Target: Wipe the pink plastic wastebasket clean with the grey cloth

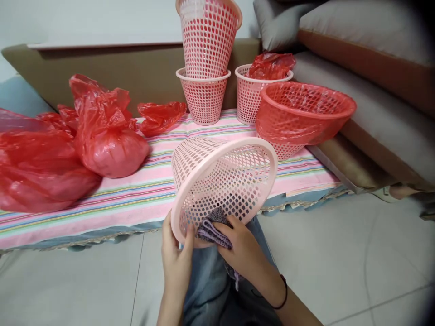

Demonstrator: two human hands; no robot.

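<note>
A pink perforated plastic basket (pixel 195 179) is tipped on its side above my lap, its opening turned toward me. My left hand (pixel 176 246) grips the rim at the lower left, thumb inside and fingers round the outside. In my right hand (pixel 243 246) is a bunched grey and purple cloth (pixel 214 231), which lies at the basket's lower inner wall just past the rim. Part of the cloth hangs below the hand, and some of my right fingers are hidden by it.
On the striped cloth cover (pixel 152 199) stand stacked pink baskets (pixel 207 40), another basket (pixel 246 97) with red plastic in it, and a red-bag-lined basket (pixel 299 122). Filled red plastic bags (pixel 108 145) sit at the left. Grey cushions (pixel 367 31) are piled at the right.
</note>
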